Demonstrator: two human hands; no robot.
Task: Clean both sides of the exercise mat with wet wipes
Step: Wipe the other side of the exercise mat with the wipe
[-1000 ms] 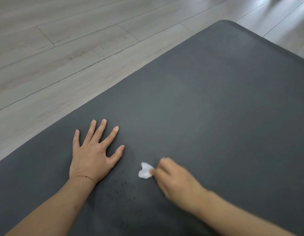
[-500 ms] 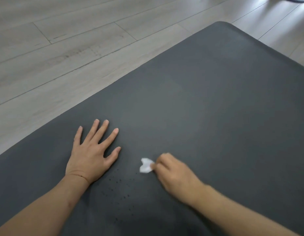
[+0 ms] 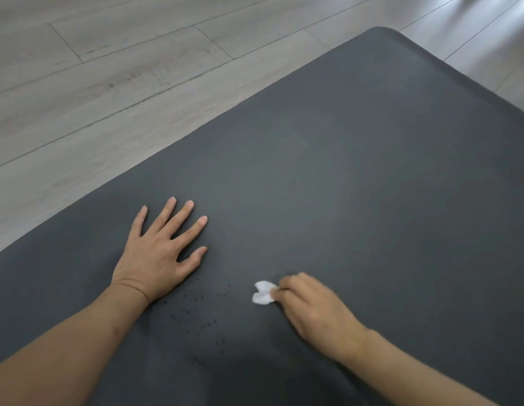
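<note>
I see no brand, label or writing anywhere on the dark grey exercise mat (image 3: pixel 357 177) or on the wipe. The mat lies flat on the pale wood-plank floor (image 3: pixel 93 92) and fills most of my view, with its long axis running from about 7 o'clock at the lower left toward 1 o'clock, where a rounded corner (image 3: pixel 383 30) points away from me. Its left edge runs diagonally against the floor planks, and the far short edge slopes down toward 3 o'clock.

My left hand (image 3: pixel 158 259) is pressed palm-down on the mat at about 8 o'clock from the view's centre, fingers spread and pointing toward 1 o'clock; its grip is unclenched and holds nothing. My right hand (image 3: pixel 310 306) sits at about 5 o'clock, slightly blurred, with its fingers curled and its grip pinched closed on a small crumpled white wet wipe (image 3: pixel 263 293). The wipe sticks out from the fingertips toward 9 o'clock and touches the mat surface.

Between the two hands, near the bottom centre, a scatter of small dark specks (image 3: pixel 196 306) marks the mat; I cannot tell whether they are droplets or dirt. Both forearms are bare.
</note>
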